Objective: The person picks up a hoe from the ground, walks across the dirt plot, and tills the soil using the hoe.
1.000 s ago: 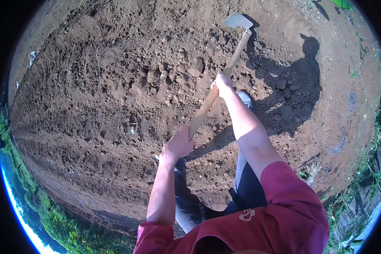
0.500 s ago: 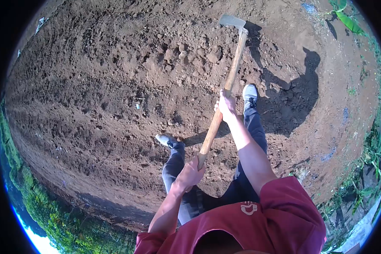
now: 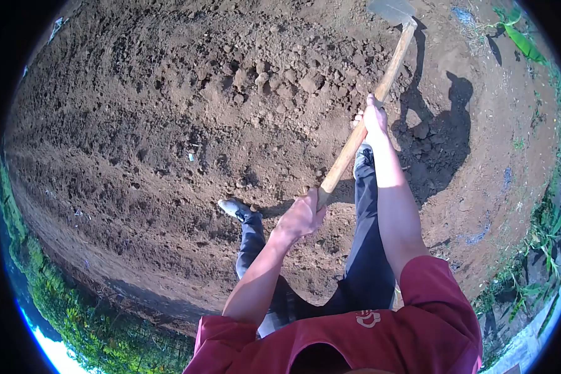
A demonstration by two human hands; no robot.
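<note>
A hoe with a long wooden handle (image 3: 349,156) runs slantwise from my body up to the top of the view. Its flat grey metal blade (image 3: 393,9) is at the top edge, over the soil beyond the broken clods. Around the lower end of the handle my left hand (image 3: 302,215) is closed. Higher up the same handle, my right hand (image 3: 374,118) grips it with the arm stretched out. The hoe's shadow falls on the ground to the right of the blade.
Loose clods (image 3: 287,81) lie in a band across tilled brown soil (image 3: 137,124). My shoes (image 3: 234,209) stand apart on it. A small pale scrap (image 3: 191,157) lies at left of centre. Green plants (image 3: 527,43) grow along the right edge, and bushes (image 3: 75,311) at lower left.
Both hands have moved up and to the right with the hoe. The blade has gone from above the clods to the top edge, farther right.
</note>
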